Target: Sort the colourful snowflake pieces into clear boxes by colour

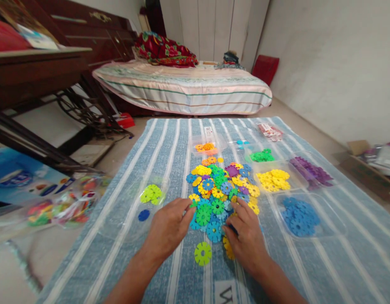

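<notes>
Notched discs lie heaped mid-tabletop, well inside the edges, striped cloth showing toward the near side. Beyond stands one bed. Two hands, left and right, flank the heap, half-curled; what they grip cannot be told. One lime disc sits nearer.

Striped bed, red floral bundle on top.

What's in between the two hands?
In the head view, green and blue notched discs lie between the left hand and right hand, with a lime-green notched disc nearer the camera.
</notes>
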The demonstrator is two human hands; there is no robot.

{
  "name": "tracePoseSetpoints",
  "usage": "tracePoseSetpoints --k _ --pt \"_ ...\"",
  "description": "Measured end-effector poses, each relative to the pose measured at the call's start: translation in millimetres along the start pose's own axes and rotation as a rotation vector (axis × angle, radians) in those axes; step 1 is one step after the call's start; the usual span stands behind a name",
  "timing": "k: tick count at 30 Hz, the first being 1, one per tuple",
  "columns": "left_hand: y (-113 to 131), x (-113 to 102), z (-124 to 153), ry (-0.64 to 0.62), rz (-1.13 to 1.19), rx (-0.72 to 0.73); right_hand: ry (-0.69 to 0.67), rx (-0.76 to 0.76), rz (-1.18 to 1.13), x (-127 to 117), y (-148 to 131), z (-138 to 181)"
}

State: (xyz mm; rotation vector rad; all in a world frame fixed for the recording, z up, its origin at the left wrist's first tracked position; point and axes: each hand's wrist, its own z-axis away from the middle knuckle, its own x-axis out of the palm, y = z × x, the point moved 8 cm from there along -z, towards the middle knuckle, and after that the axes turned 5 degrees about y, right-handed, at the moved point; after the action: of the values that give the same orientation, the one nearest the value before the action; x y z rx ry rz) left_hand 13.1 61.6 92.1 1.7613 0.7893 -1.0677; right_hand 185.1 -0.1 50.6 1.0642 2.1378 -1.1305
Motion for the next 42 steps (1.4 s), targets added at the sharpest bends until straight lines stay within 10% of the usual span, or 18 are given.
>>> tracePoseSetpoints --k 16,32,42 --pt "-30.4 33.3 7.1 0.325 0.259 -0.061 -0.112 0.231 -0.097 11.6 9.4 0.4" --pt "-33.3 39.9 8.0 0.300 0.327 -0.096 -0.148 0.623 -0.575 -13.4 33.2 -18.5" --pt "-34.3 42.3 9.1 0.283 0.324 -0.113 -0.164 0.203 -0.231 -7.8 18.7 -19.5"
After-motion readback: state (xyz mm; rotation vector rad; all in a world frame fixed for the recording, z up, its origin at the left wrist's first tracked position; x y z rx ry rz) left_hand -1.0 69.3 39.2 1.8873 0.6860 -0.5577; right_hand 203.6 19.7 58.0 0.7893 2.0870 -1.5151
